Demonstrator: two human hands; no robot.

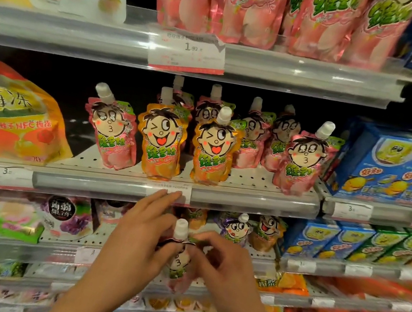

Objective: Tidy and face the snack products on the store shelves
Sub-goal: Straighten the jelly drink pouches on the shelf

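A pink spouted jelly pouch (178, 263) with a cartoon face and white cap is held upright in front of the lower shelf. My left hand (143, 230) grips its left side, with the upper fingers stretched toward the shelf rail. My right hand (225, 261) pinches its right side with curled fingers. On the middle shelf (246, 198) stand two pink pouches (113, 131) (302, 164) and two orange pouches (159, 142) (213, 149) in the front row, with more pink ones behind. Much of the held pouch is hidden by my fingers.
Large pink pouches (250, 7) fill the top shelf above a price tag (187, 52). An orange plum-jelly bag (6, 112) sits at the left, blue and green boxes (395, 167) at the right. The lower shelf holds purple and orange pouches (237, 227).
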